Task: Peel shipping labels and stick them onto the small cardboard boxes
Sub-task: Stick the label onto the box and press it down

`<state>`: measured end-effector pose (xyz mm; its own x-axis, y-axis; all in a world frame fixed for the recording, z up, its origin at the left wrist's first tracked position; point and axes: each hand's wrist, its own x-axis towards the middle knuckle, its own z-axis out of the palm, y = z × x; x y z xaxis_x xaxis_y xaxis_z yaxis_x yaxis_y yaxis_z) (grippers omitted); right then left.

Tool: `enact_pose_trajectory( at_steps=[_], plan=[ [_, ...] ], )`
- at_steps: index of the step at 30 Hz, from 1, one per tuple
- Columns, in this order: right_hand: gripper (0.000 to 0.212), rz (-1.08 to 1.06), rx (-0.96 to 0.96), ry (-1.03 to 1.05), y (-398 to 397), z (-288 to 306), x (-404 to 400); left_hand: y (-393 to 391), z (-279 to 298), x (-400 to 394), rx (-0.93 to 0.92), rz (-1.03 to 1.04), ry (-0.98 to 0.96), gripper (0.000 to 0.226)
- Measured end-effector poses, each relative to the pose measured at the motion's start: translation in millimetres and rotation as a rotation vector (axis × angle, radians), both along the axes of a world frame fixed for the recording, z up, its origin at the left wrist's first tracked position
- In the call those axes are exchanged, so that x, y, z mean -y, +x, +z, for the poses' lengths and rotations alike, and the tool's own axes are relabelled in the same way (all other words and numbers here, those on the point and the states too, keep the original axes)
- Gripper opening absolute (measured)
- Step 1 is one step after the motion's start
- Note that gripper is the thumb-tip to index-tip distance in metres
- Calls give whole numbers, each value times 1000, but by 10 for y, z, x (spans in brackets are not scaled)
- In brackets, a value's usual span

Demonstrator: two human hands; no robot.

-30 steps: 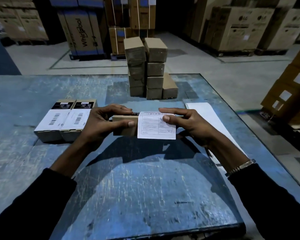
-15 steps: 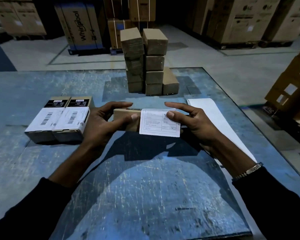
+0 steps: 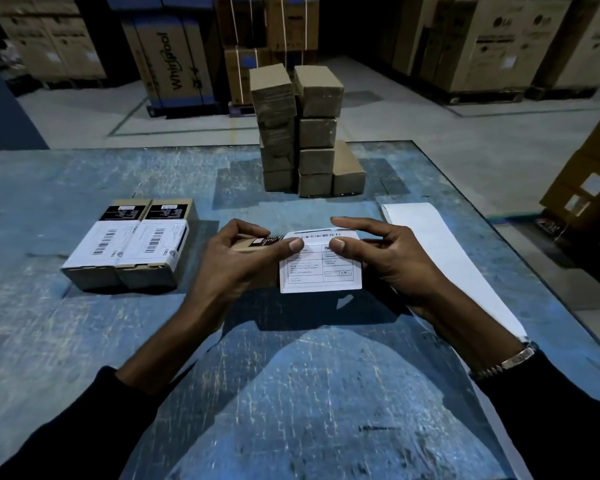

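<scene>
Left hand (image 3: pixel 238 261): fingers curled over the far edge of the box (image 3: pixel 248 244), thumb pressing the label's top left corner, so it grips the box
Right hand (image 3: pixel 392 254): thumb pressing the label near its top middle, fingers arched over the box's far edge; the box end under the palm is hidden, so the grip there is only likely
Box: small, brown, held lengthwise between both hands just above the table (image 3: pixel 84 341), with a black printed patch on its top left
Label (image 3: pixel 321 268): white, folded over the box's near top edge, a barcode strip on top and the printed panel hanging down the front face, its lower edge past the box
Done boxes (image 3: pixel 129 247): two side by side on the table left of the left hand, touching, each with a white barcode label on top
Backing sheet (image 3: pixel 440 258): long white strip on the table beside and under the right forearm
Stack (image 3: pixel 302 136): plain brown boxes piled in two columns at the far table edge, one more lying just right of them
</scene>
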<state>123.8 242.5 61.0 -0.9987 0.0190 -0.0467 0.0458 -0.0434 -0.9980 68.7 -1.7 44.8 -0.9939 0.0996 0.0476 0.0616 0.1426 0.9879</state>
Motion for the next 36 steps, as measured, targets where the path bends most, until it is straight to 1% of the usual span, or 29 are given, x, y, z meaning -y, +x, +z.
enact_pose_trajectory(
  at_steps=[3,6,8,10,13,15,17,19,21,24,26,29,30,32,34,36],
  plan=[
    [56,-18,42,-23,-17,-30,-3,-18,12,18,14,-22,-12,82],
    [65,-50,58,-29,-39,-67,-5,16,40,-6,-13,-56,-62,72],
    [61,-76,62,-60,-45,-69,3,11,29,4,-11,-83,-70,67],
    [59,-95,65,-54,-31,-49,11,-2,15,31,32,-125,-53,65],
    [64,-67,51,42,5,-11,12,-31,-16,64,86,-137,-38,62],
    [67,-58,29,147,23,10,6,-33,-23,70,119,-129,25,62],
    [76,-52,12,237,30,14,-3,-50,-26,85,139,-123,98,69],
    [88,-6,2,304,37,7,-19,-90,-41,117,147,-94,130,75],
    [97,39,0,343,46,14,-36,-120,-53,148,154,-87,132,76],
    [104,88,-2,435,42,32,-82,-128,-70,164,143,-112,102,80],
    [114,120,27,486,27,51,-125,-112,-78,160,139,-113,102,77],
    [122,144,65,480,28,63,-127,-100,-80,139,133,-106,126,76],
    [123,119,71,451,37,57,-96,-93,-79,126,130,-101,127,75],
    [119,-10,57,442,66,46,14,-57,-71,87,113,-87,107,69],
    [110,-159,10,503,95,39,135,-8,-48,41,91,-87,82,64],
    [105,-250,-19,581,125,37,224,17,-35,20,86,-94,84,61]
  ],
)
